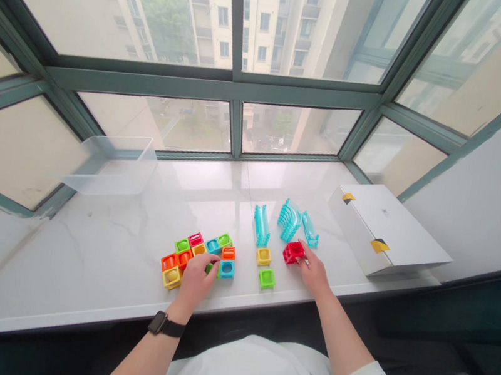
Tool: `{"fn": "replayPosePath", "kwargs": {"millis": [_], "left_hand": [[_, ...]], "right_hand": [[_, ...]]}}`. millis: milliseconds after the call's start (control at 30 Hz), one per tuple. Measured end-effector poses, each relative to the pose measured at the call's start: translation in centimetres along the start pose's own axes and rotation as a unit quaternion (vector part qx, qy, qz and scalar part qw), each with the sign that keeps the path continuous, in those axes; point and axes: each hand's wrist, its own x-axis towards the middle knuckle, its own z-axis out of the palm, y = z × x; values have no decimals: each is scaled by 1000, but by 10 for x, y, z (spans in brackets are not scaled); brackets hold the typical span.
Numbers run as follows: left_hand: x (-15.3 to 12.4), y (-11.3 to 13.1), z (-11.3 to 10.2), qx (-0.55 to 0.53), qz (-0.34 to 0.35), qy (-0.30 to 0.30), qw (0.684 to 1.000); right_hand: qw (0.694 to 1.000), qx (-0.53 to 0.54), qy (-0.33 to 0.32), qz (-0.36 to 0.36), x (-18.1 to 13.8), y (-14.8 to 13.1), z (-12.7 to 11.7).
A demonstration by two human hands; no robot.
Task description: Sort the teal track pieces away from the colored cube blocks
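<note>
Clamping one red plastic cube [293,252] mouth-up, right grip [312,269]; left grip [197,275]: can't tell; between: one yellow cube [263,256], one green cube [267,278].

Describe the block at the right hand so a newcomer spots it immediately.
On the white counter below the windows, find the turquoise pieces. Closer to the camera, the right hand touches the red block. Red colour sets it apart from the yellow block and green block on its left.
</note>
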Motion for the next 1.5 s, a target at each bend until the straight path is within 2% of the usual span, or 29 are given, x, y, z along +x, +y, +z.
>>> {"fn": "replayPosePath", "kwargs": {"millis": [667, 933, 1500], "left_hand": [[0, 2, -1, 0, 3, 3, 1000], [0, 2, 0, 5, 3, 7, 1000], [-1, 0, 0, -1, 3, 5, 1000]], "right_hand": [[999, -9, 15, -27, -4, -4, 4], [999, 28, -45, -12, 3, -5, -2], [999, 19, -26, 13, 5, -8, -5]]}}
